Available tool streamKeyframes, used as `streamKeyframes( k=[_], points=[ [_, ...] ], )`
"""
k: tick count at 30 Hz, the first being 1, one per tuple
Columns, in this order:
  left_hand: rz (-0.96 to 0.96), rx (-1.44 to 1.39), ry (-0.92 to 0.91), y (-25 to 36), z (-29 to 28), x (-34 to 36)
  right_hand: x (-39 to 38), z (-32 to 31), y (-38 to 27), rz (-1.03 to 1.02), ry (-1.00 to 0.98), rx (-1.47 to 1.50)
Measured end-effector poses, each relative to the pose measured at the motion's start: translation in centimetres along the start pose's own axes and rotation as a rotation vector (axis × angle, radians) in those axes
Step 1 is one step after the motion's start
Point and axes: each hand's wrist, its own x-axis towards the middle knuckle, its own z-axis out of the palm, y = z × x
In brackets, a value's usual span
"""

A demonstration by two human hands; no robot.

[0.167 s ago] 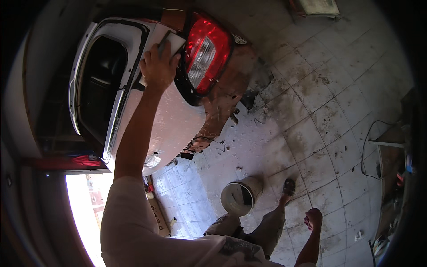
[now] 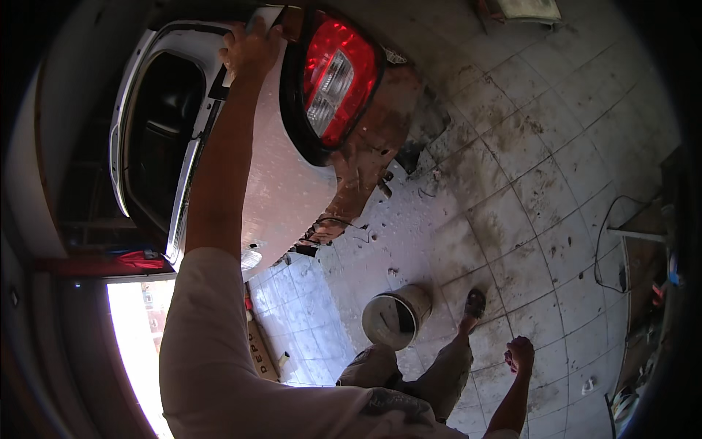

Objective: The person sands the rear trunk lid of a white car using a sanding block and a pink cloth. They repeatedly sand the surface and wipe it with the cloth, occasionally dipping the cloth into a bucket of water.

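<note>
My left hand (image 2: 252, 50) reaches far forward, fingers bent over a flat pale sanding block (image 2: 268, 14) pressed to the car's body beside the tail light. Much of the block is hidden under the fingers. Below the hand, the wet, pinkish-white car panel (image 2: 281, 190) is dotted with drops. The red and clear tail light (image 2: 338, 80) sits just right of that hand, rimmed in black. At my right side, low in the view, my right hand (image 2: 520, 354) is closed around something small and reddish that I cannot make out.
A bucket (image 2: 424, 304) with liquid stands on the dirty tiled floor (image 2: 541, 190) near my legs. The bare brownish rear end (image 2: 373, 146) has loose wires below it. A dark car window (image 2: 164, 124) lies left of my arm. At right is a bench (image 2: 643, 271) with a cable.
My left hand and the sanding block have slid forward along the body, past the top of the tail light. The right hand has shifted slightly and stays closed.
</note>
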Motion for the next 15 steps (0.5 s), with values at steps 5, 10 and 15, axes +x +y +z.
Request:
streamKeyframes(
  k=[5, 10, 15],
  points=[
    [0.122, -0.064, 0.043, 3.1, -1.4, -10.5, -0.4, -0.4, 1.0, 0.002, 0.005, 0.259],
    [0.073, -0.131, -0.073, 3.2, -1.6, -1.0, 2.7, 0.5, 4.9, -0.22, 0.063, -0.102],
    [-0.026, -0.141, -0.019, 3.6, -0.8, -2.8, 0.2, -0.8, 0.4, -0.066, 0.078, 0.062]
  ],
)
